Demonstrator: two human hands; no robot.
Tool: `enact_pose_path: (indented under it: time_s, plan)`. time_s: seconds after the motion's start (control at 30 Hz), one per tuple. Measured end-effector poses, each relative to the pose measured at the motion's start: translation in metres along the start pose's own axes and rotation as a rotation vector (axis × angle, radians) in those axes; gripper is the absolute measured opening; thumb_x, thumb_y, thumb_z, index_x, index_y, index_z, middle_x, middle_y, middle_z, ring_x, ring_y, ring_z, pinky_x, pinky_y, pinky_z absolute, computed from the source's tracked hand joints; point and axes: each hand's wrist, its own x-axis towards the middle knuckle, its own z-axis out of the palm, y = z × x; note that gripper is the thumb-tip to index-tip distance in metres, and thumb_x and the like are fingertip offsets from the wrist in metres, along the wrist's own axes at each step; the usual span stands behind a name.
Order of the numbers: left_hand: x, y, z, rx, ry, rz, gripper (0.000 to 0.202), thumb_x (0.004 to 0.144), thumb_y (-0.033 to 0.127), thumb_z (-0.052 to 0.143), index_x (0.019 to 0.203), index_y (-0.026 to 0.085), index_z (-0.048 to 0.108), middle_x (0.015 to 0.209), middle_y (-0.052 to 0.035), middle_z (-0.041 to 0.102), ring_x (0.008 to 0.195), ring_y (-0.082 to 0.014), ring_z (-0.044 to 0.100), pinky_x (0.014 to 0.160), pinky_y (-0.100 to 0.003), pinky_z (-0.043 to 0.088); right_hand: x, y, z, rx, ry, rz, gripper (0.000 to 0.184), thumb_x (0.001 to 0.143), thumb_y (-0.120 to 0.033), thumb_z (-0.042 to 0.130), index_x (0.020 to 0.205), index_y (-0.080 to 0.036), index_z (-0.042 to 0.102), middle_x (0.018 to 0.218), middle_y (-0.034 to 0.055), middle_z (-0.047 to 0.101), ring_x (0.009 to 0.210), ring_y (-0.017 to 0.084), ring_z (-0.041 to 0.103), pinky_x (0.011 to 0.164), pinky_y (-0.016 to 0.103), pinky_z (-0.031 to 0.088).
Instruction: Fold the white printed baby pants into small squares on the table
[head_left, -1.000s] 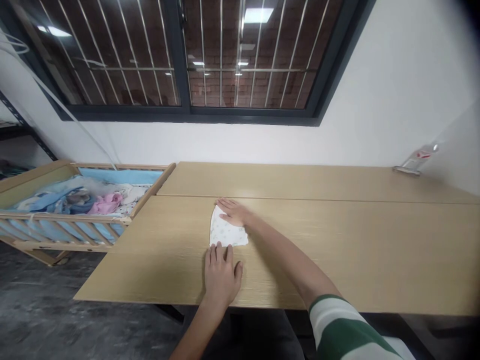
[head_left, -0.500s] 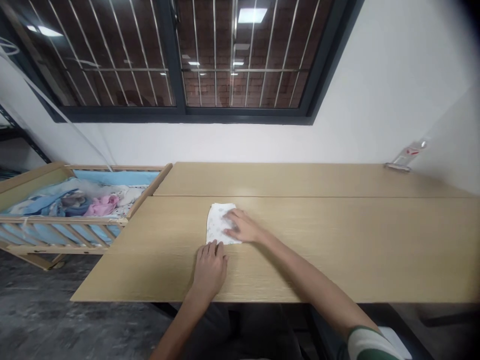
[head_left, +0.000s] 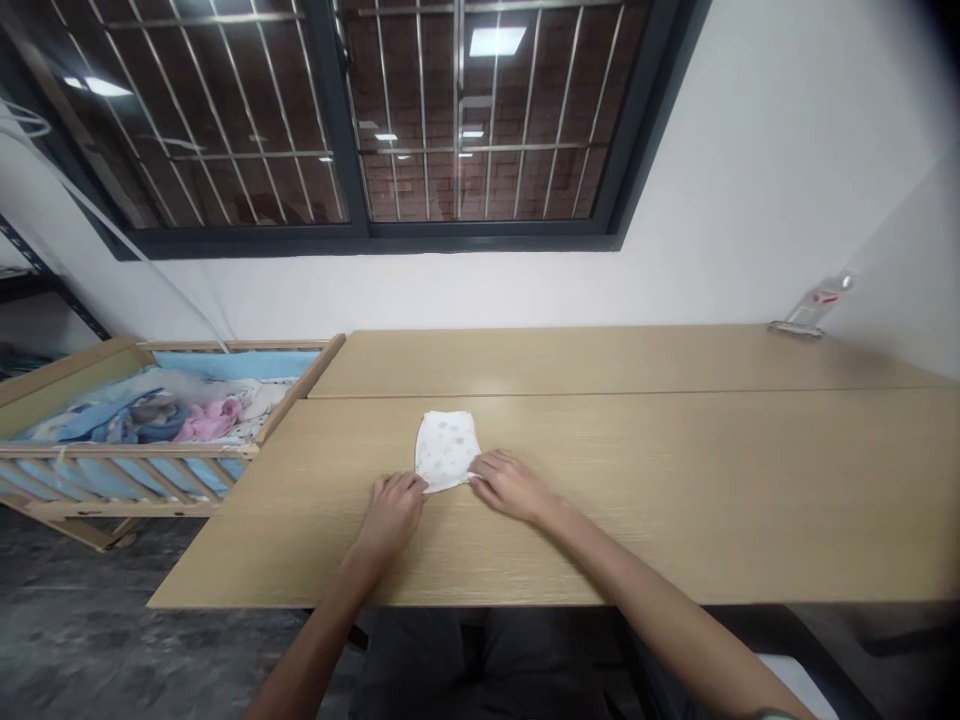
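A small white cloth with a faint print [head_left: 447, 448] lies folded on the light wooden table [head_left: 675, 470]. My left hand [head_left: 393, 506] pinches the cloth's near left corner, fingers curled. At the near right corner my right hand [head_left: 507, 484] grips the edge with its fingers pressed together. Both hands rest on the tabletop just in front of the cloth.
A wooden baby crib [head_left: 142, 420] with blue lining and a heap of blue and pink clothes stands at the table's left end. A small clear stand with a red mark [head_left: 810, 308] sits at the far right by the wall. A barred window is above.
My right hand slid from the top of the cloth back to its near right corner. My left hand moved up from the table to the near left corner and closed on it.
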Motion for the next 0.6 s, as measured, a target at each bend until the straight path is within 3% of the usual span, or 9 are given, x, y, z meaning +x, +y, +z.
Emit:
enact_pose_path:
  time_s: [0.27,0.37,0.5,0.6]
  plan:
    - [0.017,-0.001,-0.012,-0.199,-0.001,0.022,0.020,0.098,0.022,0.046,0.110,0.024,0.062,0.115,-0.0068,0.071,0.113,-0.0250,0.062,0.104,-0.044,0.038,0.006,0.001,-0.022,0.138,-0.075,0.187,0.027,0.102,-0.029,0.043,0.105,-0.016,0.065,0.100,0.0120,0.072,0.091,0.024,0.064,0.082,0.032,0.043]
    - [0.036,-0.003,-0.015,-0.264,0.011,-0.018,0.021,0.100,0.026,0.042,0.113,0.023,0.058,0.108,-0.0060,0.072,0.105,-0.0234,0.065,0.100,-0.040,0.043,0.020,0.009,-0.029,0.269,-0.134,0.265,0.026,0.099,-0.029,0.044,0.099,-0.015,0.066,0.093,0.0098,0.072,0.078,0.020,0.062,0.071,0.028,0.041]
    - [0.071,-0.009,-0.015,-0.301,0.012,-0.085,0.023,0.101,0.028,0.038,0.117,0.023,0.055,0.099,-0.0052,0.073,0.091,-0.0217,0.068,0.079,-0.031,0.049,0.047,0.031,-0.032,0.393,-0.167,0.349,0.023,0.093,-0.024,0.047,0.085,-0.014,0.066,0.083,0.0069,0.072,0.070,0.017,0.059,0.063,0.026,0.037]
    - [0.096,-0.012,-0.010,-0.290,0.016,-0.111,0.023,0.102,0.026,0.038,0.119,0.023,0.054,0.101,-0.0060,0.073,0.092,-0.0213,0.069,0.079,-0.030,0.048,0.063,0.047,-0.029,0.417,-0.171,0.476,0.023,0.089,-0.021,0.049,0.074,-0.014,0.065,0.074,0.0061,0.070,0.066,0.016,0.057,0.059,0.025,0.035]
